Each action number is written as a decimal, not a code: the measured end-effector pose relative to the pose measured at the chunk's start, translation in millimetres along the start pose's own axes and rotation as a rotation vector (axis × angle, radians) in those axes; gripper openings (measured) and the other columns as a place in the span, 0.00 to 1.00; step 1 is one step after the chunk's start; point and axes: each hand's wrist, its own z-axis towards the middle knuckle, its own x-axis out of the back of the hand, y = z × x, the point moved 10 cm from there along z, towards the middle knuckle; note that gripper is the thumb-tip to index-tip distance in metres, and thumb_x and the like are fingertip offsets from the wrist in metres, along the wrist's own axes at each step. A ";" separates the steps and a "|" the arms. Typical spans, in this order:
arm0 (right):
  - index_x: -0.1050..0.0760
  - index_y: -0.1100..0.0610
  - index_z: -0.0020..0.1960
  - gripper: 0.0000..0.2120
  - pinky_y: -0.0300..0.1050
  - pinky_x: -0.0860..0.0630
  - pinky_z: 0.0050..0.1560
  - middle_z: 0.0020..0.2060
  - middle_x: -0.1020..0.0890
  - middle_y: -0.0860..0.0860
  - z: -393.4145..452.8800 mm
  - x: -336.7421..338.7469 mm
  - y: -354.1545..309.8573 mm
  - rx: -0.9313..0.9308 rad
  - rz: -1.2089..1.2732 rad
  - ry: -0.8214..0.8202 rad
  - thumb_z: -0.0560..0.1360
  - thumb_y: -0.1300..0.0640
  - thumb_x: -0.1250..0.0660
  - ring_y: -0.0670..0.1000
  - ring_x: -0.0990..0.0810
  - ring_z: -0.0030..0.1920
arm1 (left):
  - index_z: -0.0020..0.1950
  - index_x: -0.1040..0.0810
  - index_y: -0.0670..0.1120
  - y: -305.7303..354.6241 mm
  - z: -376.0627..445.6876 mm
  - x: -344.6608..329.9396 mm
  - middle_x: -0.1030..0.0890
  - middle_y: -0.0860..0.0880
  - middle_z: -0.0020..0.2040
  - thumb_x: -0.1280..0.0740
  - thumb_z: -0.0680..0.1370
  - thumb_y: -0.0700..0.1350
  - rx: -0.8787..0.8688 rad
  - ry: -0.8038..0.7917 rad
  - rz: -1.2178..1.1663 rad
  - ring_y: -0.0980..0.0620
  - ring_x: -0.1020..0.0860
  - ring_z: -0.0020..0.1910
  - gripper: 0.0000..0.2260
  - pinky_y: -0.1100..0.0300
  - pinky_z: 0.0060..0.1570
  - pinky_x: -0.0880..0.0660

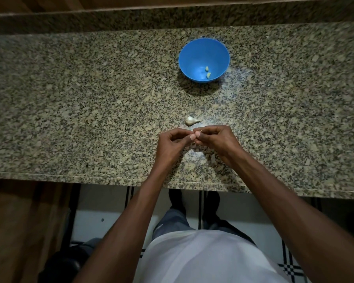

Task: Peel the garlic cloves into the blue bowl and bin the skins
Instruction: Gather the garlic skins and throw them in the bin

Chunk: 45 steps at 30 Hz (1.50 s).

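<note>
At a speckled granite desk (pixel 70 99) with bare stone on every side, a person works near its front edge, the blue bowl (pixel 204 58) set well beyond to catch peeled garlic and already holding two cloves (pixel 207 72). Left hand (pixel 172 144) and right hand (pixel 215 139) meet, each grip pinching a mostly hidden clove, apparently stripping skin. One unpeeled clove (pixel 190 120) waits just ahead of them.

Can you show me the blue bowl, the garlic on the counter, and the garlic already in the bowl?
blue bowl (pixel 189 56): head view, bare inner wall.
unpeeled garlic clove (pixel 190 120): head view, fat middle.
peeled cloves (pixel 208 75): head view, nearer clove.
</note>
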 end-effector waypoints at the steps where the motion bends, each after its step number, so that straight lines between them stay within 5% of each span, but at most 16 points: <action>1: 0.16 0.68 0.57 0.11 0.42 0.16 0.49 0.50 0.12 0.59 -0.5 0.9 -2.1 0.027 -0.037 0.010 0.75 0.67 0.25 0.56 0.12 0.50 | 0.52 0.14 0.40 -0.1 -0.6 -0.7 0.12 0.47 0.49 0.21 0.75 0.43 -0.001 0.001 0.002 0.51 0.13 0.51 0.09 0.54 0.54 0.17; 7: 0.17 0.67 0.59 0.09 0.41 0.15 0.50 0.48 0.12 0.62 -2.5 -3.2 -6.6 0.083 -0.137 0.026 0.81 0.65 0.30 0.57 0.12 0.49 | 0.53 0.13 0.41 -2.6 -3.3 6.9 0.12 0.48 0.49 0.22 0.75 0.44 0.005 0.085 0.005 0.52 0.13 0.51 0.10 0.55 0.54 0.17; 12: 0.18 0.68 0.60 0.12 0.45 0.16 0.56 0.52 0.13 0.62 -4.3 -17.5 -2.5 0.002 -0.038 -0.110 0.80 0.61 0.28 0.58 0.13 0.54 | 0.53 0.13 0.42 -0.8 -5.6 19.6 0.12 0.50 0.47 0.22 0.75 0.43 -0.016 0.149 0.041 0.57 0.14 0.49 0.09 0.68 0.47 0.20; 20: 0.15 0.66 0.55 0.12 0.44 0.16 0.49 0.48 0.12 0.59 0.5 -4.9 -6.3 -0.015 -0.063 -0.022 0.72 0.66 0.21 0.55 0.11 0.48 | 0.56 0.15 0.42 6.9 -0.4 12.5 0.13 0.50 0.50 0.23 0.75 0.37 -0.077 0.130 0.084 0.55 0.14 0.50 0.10 0.59 0.52 0.17; 22: 0.15 0.63 0.56 0.11 0.45 0.15 0.48 0.48 0.11 0.57 4.2 5.2 -14.0 0.062 -0.210 0.029 0.73 0.65 0.22 0.54 0.11 0.46 | 0.59 0.16 0.43 3.6 2.3 12.1 0.13 0.48 0.50 0.25 0.76 0.34 -0.053 0.134 0.068 0.54 0.14 0.50 0.12 0.59 0.51 0.16; 25: 0.14 0.60 0.57 0.09 0.44 0.15 0.46 0.50 0.13 0.54 6.8 9.2 -40.1 0.347 -0.795 0.131 0.77 0.64 0.25 0.50 0.13 0.45 | 0.60 0.17 0.44 -2.7 5.9 18.9 0.15 0.50 0.50 0.27 0.78 0.34 -0.031 0.195 0.182 0.54 0.15 0.51 0.12 0.62 0.50 0.17; 30: 0.18 0.61 0.51 0.05 0.43 0.25 0.36 0.46 0.22 0.54 -1.4 -30.1 -41.9 0.699 -1.354 0.075 0.82 0.62 0.33 0.51 0.23 0.39 | 0.60 0.19 0.46 -0.2 11.4 15.5 0.17 0.52 0.50 0.28 0.79 0.36 -0.075 0.185 0.412 0.56 0.18 0.49 0.12 0.66 0.50 0.19; 40: 0.19 0.66 0.46 0.04 0.44 0.25 0.31 0.43 0.21 0.58 -5.3 -42.6 -26.4 0.821 -1.537 0.081 0.76 0.66 0.25 0.54 0.23 0.37 | 0.58 0.18 0.44 3.3 18.4 9.5 0.16 0.48 0.49 0.33 0.81 0.35 -0.163 0.188 0.564 0.56 0.19 0.45 0.09 0.67 0.45 0.21; 45: 0.20 0.67 0.47 0.02 0.49 0.20 0.32 0.44 0.22 0.60 -5.4 -49.4 -24.8 0.832 -1.625 0.023 0.76 0.69 0.28 0.56 0.22 0.38 | 0.58 0.18 0.43 1.4 23.9 4.7 0.16 0.47 0.51 0.34 0.81 0.35 -0.154 0.169 0.578 0.53 0.19 0.48 0.09 0.59 0.49 0.19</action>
